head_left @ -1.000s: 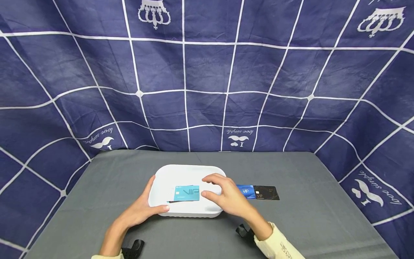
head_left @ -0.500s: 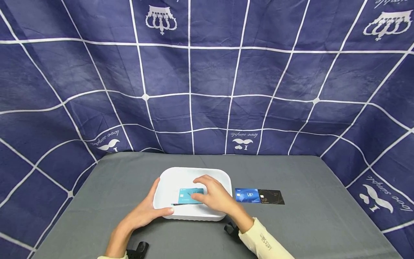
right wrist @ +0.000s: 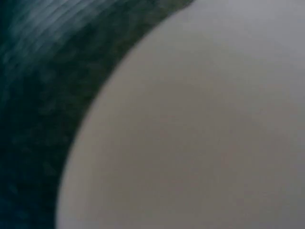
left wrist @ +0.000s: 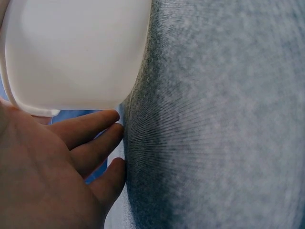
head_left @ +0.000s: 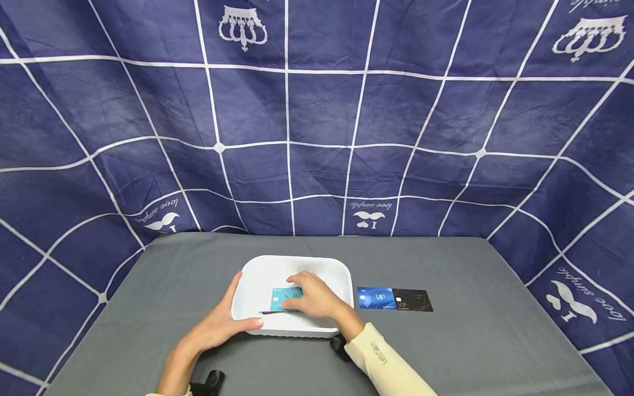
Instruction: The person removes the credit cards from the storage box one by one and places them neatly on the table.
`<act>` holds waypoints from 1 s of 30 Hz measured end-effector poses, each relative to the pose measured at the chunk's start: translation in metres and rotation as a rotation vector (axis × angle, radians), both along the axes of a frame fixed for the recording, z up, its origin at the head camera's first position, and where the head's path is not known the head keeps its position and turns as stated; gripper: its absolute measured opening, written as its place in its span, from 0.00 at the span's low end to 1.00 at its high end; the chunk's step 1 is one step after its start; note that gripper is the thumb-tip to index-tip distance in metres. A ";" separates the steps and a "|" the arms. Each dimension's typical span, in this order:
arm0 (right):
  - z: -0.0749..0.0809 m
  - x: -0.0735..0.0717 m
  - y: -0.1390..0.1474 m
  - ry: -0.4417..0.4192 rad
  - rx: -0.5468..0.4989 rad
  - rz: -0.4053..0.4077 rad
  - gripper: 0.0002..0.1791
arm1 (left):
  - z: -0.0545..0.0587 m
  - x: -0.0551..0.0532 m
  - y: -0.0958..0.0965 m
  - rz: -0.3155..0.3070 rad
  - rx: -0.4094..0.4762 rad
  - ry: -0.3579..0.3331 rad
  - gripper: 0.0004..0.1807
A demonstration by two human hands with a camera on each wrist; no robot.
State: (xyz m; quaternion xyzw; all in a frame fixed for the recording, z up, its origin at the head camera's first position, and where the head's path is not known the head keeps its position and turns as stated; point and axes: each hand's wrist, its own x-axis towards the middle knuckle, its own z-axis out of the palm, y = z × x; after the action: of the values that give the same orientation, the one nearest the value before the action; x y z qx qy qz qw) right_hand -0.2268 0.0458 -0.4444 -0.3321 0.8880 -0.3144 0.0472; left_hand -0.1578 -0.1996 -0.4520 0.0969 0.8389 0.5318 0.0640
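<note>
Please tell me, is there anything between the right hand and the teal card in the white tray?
Nothing visible blocks it: in the head view, the right hand is over the white tray, its thumb overlapping the teal card. Whether they touch, I cannot tell.

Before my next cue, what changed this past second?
The right hand moved left over the white tray and now partly covers the teal card; any grip is unclear. The left hand stays at the tray's rim; the blue card and black card lie unmoved.
</note>
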 end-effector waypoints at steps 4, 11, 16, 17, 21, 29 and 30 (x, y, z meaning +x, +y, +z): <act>-0.001 0.000 -0.002 0.044 0.094 0.024 0.30 | 0.000 0.000 0.000 0.005 0.004 -0.005 0.66; -0.001 0.003 -0.006 0.083 0.239 0.020 0.32 | 0.001 0.001 0.000 0.009 -0.020 -0.003 0.66; 0.000 0.005 -0.009 0.092 0.308 0.008 0.30 | 0.001 0.000 0.000 0.009 -0.022 -0.007 0.66; 0.000 0.005 -0.009 0.093 0.313 0.004 0.30 | 0.001 0.000 0.000 0.010 -0.020 -0.007 0.66; 0.000 0.005 -0.010 0.096 0.322 0.006 0.28 | 0.001 0.000 -0.001 0.008 -0.008 -0.018 0.66; 0.000 0.006 -0.008 0.074 0.246 0.014 0.26 | 0.001 0.000 0.000 0.003 -0.004 -0.010 0.66; 0.000 0.005 -0.007 0.069 0.237 0.014 0.26 | 0.001 0.000 0.000 0.002 -0.002 -0.007 0.66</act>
State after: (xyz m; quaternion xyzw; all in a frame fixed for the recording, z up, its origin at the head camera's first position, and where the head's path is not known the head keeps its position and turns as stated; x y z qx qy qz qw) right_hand -0.2216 0.0385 -0.4448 -0.3411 0.9177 -0.1955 0.0576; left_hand -0.1575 -0.1994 -0.4514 0.0939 0.8393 0.5314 0.0665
